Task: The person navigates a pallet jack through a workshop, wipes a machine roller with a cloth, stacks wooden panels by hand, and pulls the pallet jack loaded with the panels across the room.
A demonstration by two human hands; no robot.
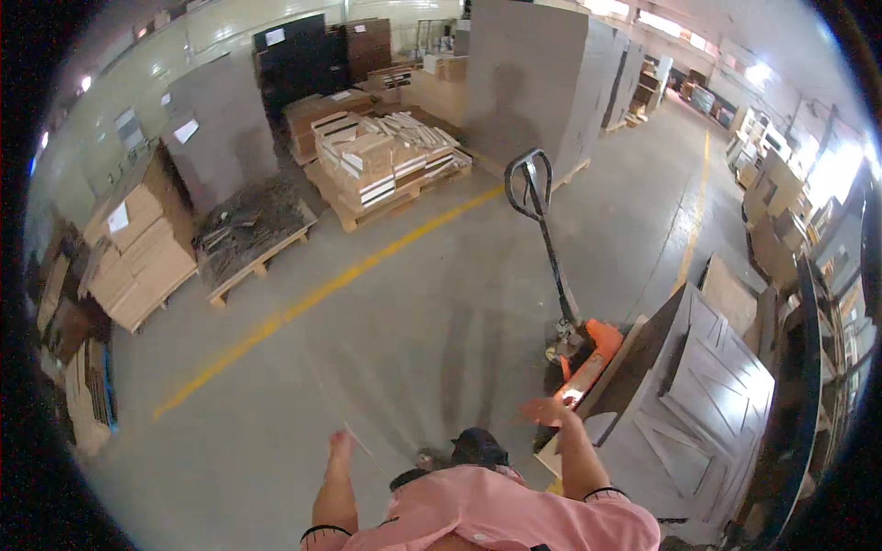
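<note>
My left hand (340, 445) is low in the view, its fingers closed at the upper end of a thin pale strip (365, 447) that slants down toward my body. Whether it is a stick or a cord cannot be made out. Out to the right, my right hand (544, 410) is held with its fingers stretched and apart, holding nothing. Nearest to it is an orange pallet jack (604, 342) with its black loop handle (529, 184) standing up. Beside the jack are stacked grey panels (712, 386) with raised diagonal lines.
A yellow floor line (317, 292) runs ahead of me. Beyond it stand a pallet of white-edged boards (390, 161), a pallet of dark scraps (253, 230), stacked cartons (142, 243) and a tall grey panel stack (524, 83). A dark-edged rack (813, 367) lines the right side.
</note>
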